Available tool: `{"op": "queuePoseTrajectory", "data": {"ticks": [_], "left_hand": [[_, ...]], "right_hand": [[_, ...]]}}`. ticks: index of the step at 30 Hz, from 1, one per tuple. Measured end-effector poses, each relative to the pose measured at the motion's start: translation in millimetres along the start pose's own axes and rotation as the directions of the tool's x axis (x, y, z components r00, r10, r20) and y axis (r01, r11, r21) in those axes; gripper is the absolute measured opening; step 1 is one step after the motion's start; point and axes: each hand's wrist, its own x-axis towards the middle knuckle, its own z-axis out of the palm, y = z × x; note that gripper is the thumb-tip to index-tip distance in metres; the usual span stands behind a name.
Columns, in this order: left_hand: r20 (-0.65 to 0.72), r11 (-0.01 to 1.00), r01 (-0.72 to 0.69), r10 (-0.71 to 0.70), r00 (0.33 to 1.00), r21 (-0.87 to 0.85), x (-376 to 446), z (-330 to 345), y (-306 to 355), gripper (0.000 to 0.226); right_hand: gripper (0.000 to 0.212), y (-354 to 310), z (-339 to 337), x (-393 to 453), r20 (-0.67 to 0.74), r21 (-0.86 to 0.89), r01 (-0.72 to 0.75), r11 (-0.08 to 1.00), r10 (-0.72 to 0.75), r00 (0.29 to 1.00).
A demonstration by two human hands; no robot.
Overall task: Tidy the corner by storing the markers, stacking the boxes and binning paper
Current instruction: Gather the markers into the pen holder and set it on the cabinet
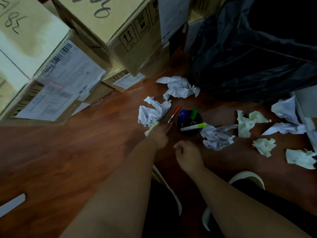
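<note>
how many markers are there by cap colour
orange marker: 1
blue marker: 1
dark green marker: 1
lime marker: 1
total: 4

The left hand (pixel 160 134) is smeared by motion, so its fingertips and their hold on the orange marker (pixel 174 115) cannot be made out. The stacked boxes (pixel 56 78) run off the top and left edges, their label print too small to read. The black bin bag (pixel 257 54) is cut by the right edge, its inside lost in darkness. The right hand (pixel 187 156) hides its own fingertips.
</note>
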Motion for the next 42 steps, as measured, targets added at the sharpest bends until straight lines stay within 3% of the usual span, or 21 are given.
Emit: {"op": "queuePoseTrajectory", "data": {"ticks": [3,6,8,11,14,16,21,23,27,30,32,36,39,42], "left_hand": [[-0.059,0.995,-0.088,0.090,0.994,0.047,7,-1,-9,0.032],[0.000,0.978,-0.133,0.135,0.991,0.160,12,-8,-16,0.040],[0.057,0.972,-0.121,0.111,0.992,0.204,15,-12,-14,0.041],[0.070,0.981,-0.101,0.090,0.993,0.165,14,-13,-9,0.039],[0.061,0.926,-0.131,0.117,0.991,0.354,16,-7,-12,0.047],[0.046,0.912,-0.117,0.108,0.993,0.392,16,-4,-12,0.046],[0.009,0.898,0.036,-0.045,0.999,0.438,-2,0,-8,0.036],[0.003,0.915,0.111,-0.122,0.992,0.388,-7,6,-12,0.038],[-0.052,0.957,0.277,-0.274,0.960,0.089,-28,13,-5,0.040],[-0.095,0.948,0.246,-0.269,0.958,-0.201,-45,9,1,0.050],[-0.110,0.927,0.204,-0.250,0.962,-0.316,-56,-1,12,0.027],[-0.174,0.876,0.116,-0.220,0.960,-0.467,-65,-22,35,0.020],[-0.177,0.823,0.101,-0.238,0.955,-0.559,-64,-35,52,0.025],[-0.185,0.805,0.066,-0.215,0.959,-0.590,-63,-39,66,0.023]], "right_hand": [[0.055,-6,11,16,0.246,-0.106,0.090,0.990,-0.062,0.967],[0.063,-8,15,36,0.339,-0.360,0.186,0.914,-0.058,0.939],[0.061,-7,14,45,0.347,-0.469,0.207,0.859,-0.036,0.937],[0.054,4,14,50,0.325,-0.485,0.203,0.850,-0.040,0.945],[0.046,16,12,47,0.266,-0.427,0.119,0.896,-0.001,0.964],[0.042,20,8,42,0.241,-0.454,0.079,0.887,0.037,0.970],[0.056,31,-4,24,0.201,-0.479,0.016,0.878,0.092,0.975],[0.049,35,-7,13,0.216,-0.333,-0.028,0.943,0.105,0.971],[0.028,37,-21,-8,0.177,-0.018,0.007,1.000,-0.004,0.984],[0.006,26,-39,-17,-0.071,0.137,0.046,0.990,-0.036,0.997],[0.011,13,-58,-19,-0.224,0.246,0.062,0.967,-0.005,0.975],[0.007,-7,-94,-8,-0.312,0.517,0.040,0.855,0.145,0.939],[0.009,-17,-106,-1,-0.353,0.554,0.080,0.829,0.146,0.924],[0.020,-22,-104,0,-0.300,0.471,0.034,0.882,0.124,0.946]]}}
